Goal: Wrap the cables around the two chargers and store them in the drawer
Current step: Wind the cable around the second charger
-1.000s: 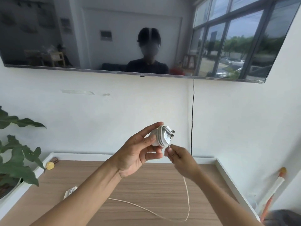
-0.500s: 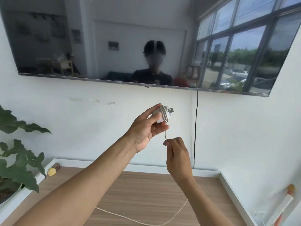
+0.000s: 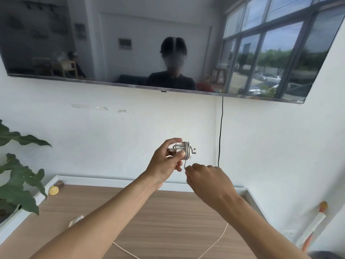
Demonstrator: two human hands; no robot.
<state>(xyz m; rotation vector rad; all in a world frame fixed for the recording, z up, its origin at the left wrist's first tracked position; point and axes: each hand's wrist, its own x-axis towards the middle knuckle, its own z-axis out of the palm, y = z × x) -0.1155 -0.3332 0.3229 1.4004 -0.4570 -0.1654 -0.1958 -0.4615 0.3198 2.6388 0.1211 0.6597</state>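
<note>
My left hand (image 3: 166,163) holds a white charger (image 3: 183,151) up in front of the wall, its metal prongs pointing right. Several turns of white cable are wound around the charger's body. Just below and to the right, my right hand (image 3: 205,181) pinches the cable (image 3: 185,165) where it leaves the charger. The loose rest of the cable (image 3: 217,241) hangs down behind my right arm and trails over the wooden top (image 3: 168,221). A second white charger (image 3: 75,220) lies on the wood at the left, partly hidden by my left arm. No drawer is in view.
A dark wall screen (image 3: 149,43) hangs above, with a black cord (image 3: 220,131) running down the wall. A leafy plant (image 3: 16,176) stands at the left. A small yellow object (image 3: 53,190) sits in the back left corner. A white-handled tool (image 3: 313,225) leans at the right.
Both hands have come lower and closer together. My right hand has brought the cable up near the charger, and more turns lie around it. The view has tilted down slightly.
</note>
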